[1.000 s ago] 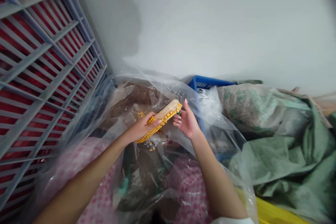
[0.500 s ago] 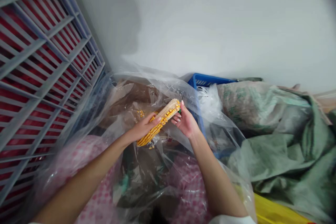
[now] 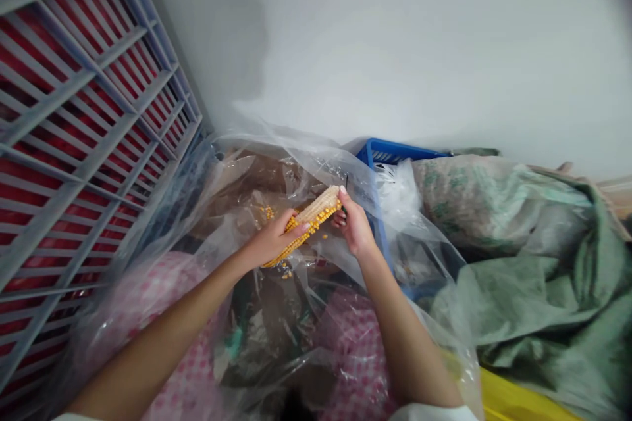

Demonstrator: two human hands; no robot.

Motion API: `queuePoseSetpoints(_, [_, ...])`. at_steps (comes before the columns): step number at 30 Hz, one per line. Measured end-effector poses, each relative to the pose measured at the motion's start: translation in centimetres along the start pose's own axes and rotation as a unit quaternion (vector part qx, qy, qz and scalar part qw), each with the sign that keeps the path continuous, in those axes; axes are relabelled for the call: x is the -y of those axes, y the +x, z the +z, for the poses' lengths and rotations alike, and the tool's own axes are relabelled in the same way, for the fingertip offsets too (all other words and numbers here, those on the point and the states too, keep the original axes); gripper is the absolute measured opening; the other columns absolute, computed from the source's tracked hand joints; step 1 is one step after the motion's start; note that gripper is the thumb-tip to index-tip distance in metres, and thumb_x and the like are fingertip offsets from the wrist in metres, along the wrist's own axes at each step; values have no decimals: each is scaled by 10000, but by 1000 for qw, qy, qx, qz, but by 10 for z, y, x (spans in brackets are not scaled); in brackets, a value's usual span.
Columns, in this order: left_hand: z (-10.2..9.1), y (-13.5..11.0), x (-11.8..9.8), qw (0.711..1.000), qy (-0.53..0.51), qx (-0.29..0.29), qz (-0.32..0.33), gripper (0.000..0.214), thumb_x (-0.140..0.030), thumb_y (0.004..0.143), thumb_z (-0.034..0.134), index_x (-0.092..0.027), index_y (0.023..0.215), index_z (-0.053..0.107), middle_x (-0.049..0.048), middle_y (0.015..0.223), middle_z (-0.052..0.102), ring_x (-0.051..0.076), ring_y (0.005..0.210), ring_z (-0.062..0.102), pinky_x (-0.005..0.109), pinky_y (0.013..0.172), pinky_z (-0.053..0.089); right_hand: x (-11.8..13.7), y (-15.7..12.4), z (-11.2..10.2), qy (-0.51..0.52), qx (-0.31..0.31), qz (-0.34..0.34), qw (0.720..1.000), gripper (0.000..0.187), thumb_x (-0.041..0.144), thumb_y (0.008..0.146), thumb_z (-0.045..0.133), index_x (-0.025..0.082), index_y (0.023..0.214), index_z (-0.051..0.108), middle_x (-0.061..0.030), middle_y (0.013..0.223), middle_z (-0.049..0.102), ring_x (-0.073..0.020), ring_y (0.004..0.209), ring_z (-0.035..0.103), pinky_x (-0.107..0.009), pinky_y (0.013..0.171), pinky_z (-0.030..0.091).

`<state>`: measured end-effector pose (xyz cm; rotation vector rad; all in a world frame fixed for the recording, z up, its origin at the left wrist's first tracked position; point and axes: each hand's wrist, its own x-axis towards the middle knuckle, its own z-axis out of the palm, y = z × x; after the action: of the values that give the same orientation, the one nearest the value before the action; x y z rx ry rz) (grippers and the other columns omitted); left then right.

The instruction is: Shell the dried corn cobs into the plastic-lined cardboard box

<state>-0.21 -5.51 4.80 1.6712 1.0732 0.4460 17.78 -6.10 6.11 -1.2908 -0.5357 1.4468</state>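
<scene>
A corn cob (image 3: 316,210), tilted up to the right, is gripped around its middle by my left hand (image 3: 273,240), thumb lying along the top. Yellow kernels line its lower side, while a broad pale strip along the top is bare of them. At the cob's upper end, my right hand (image 3: 354,223) is closed with the thumb against the edge kernels. A thin dark shaft (image 3: 346,180) sticks up from that hand; the rest of this slim tool is hidden by the fingers. Loose kernels (image 3: 267,212) lie below on a clear plastic sheet (image 3: 296,332).
To the left stands a grey slatted crate (image 3: 93,72) with red behind it. A blue basket (image 3: 368,152) holding white plastic is at the right, beside a woven sack (image 3: 464,194) and green cloth (image 3: 533,302). A white wall (image 3: 395,46) rises behind; something yellow (image 3: 518,398) lies lower right.
The right hand has shifted slightly at the cob's tip, and the dark shaft now shows more clearly above it. A kernel has appeared below the cob near the right hand. The left hand keeps its grip.
</scene>
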Motion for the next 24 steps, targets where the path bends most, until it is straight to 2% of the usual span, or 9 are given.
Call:
queuePoseSetpoints(3, [-3,-1,-1,1000,-11,-5,5,349,-522,793,393,-195,897,462,-23,796,526,134,734,500,223,651,355,8,-2,-3,43,60,52,996,488,665,634,535,202,594,386,84,469,247,-51,402,212,-202,392,228])
queuePoseSetpoints(5, [-4,-1,0,1000,-16,-4,7,345,-520,789,404,-195,888,464,-26,781,524,134,723,500,219,639,352,11,-3,-4,53,75,64,994,444,615,644,572,205,622,403,85,475,259,-51,404,221,-198,398,239])
queuePoseSetpoints(7, [-4,-1,0,1000,-20,-2,7,343,-518,787,409,-194,881,468,-28,776,526,131,712,498,216,634,350,9,-2,-5,49,66,49,995,375,512,638,646,207,658,430,90,485,263,-48,406,220,-193,404,243])
queuePoseSetpoints(10, [-2,-2,0,1000,-26,-6,7,340,-512,789,411,-193,886,475,-26,788,534,127,722,498,213,649,351,4,-1,-5,43,64,14,997,342,450,653,663,195,638,435,86,501,263,-45,420,219,-195,418,254])
queuePoseSetpoints(15, [2,-4,0,998,-53,21,-5,335,-510,795,398,-192,871,471,-32,762,521,117,688,485,208,619,351,0,-1,-6,29,84,-19,996,348,426,712,623,179,586,414,76,518,246,-48,446,215,-198,437,250])
queuePoseSetpoints(19, [2,-6,-1,996,-84,43,-11,329,-502,796,404,-191,879,468,-28,755,512,117,689,489,208,611,360,0,-3,-7,24,84,-31,996,341,423,702,634,179,589,424,75,521,242,-52,450,215,-203,442,251])
queuePoseSetpoints(24, [3,-6,0,993,-112,42,-16,338,-503,774,440,-185,872,500,-16,756,522,124,695,492,215,620,376,-1,-5,-8,10,70,-26,997,376,453,667,652,186,570,406,78,512,239,-53,443,217,-210,439,257])
